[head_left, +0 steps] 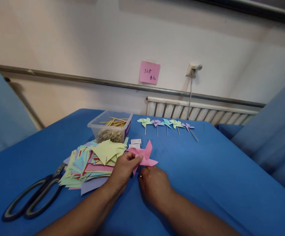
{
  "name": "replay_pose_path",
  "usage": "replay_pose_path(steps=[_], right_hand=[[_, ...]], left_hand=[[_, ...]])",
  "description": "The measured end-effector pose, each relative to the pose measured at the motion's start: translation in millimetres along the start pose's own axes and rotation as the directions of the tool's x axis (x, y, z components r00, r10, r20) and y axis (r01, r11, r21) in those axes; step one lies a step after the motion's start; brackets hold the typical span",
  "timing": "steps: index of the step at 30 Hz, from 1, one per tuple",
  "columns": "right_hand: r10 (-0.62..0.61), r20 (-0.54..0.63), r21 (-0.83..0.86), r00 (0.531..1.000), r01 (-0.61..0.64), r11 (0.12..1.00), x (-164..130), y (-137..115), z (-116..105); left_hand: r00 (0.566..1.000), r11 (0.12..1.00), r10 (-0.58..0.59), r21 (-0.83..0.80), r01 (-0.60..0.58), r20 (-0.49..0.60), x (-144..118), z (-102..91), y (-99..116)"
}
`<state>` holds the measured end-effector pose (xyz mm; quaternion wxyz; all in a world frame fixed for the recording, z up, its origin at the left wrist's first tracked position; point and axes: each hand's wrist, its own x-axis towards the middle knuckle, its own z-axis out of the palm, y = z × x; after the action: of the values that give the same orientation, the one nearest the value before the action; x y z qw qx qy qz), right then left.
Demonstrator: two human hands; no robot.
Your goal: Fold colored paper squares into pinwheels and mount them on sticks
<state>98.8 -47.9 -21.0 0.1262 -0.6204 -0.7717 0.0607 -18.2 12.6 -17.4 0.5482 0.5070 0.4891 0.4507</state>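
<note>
- The pink paper pinwheel has pointed blades that stand out in several directions; one blade points up and one points to the right. It is in the middle of the blue table, just right of the paper stack, and its lower left part is covered by fingers.
- The left hand grips the pinwheel at its left edge; the fingers are curled over the paper and the forearm comes in from the lower left.
- The right hand lies palm down just under the pinwheel, with the fingers bent toward it. The fingertips are hidden, so I cannot tell if they pinch the paper.
- Five finished pinwheels on thin sticks lie in one row farther back: two green, two purple, one blue.
- One stack of coloured paper pieces lies left of the hands; I cannot count the sheets.
- One clear plastic box holds many wooden sticks, behind the stack.
- Two small white packets lie between the box and the pink pinwheel.
- One pair of scissors with dark handles lies at the left, its blades under the stack.
- One pink note is stuck on the wall.
</note>
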Motion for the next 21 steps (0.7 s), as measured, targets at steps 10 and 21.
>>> replay_pose_path(steps=[10, 21], right_hand=[[-0.047, 0.062, -0.003, 0.997, 0.047, 0.999, 4, 4, 6], [0.004, 0.105, 0.002, 0.994, -0.004, 1.0, 6, 11, 6]], left_hand=[[1.0, 1.0, 0.006, 0.004, -0.006, -0.002, 0, -0.7, 2], [1.0, 0.999, 0.015, 0.052, -0.015, -0.008, 1, -0.6, 1]])
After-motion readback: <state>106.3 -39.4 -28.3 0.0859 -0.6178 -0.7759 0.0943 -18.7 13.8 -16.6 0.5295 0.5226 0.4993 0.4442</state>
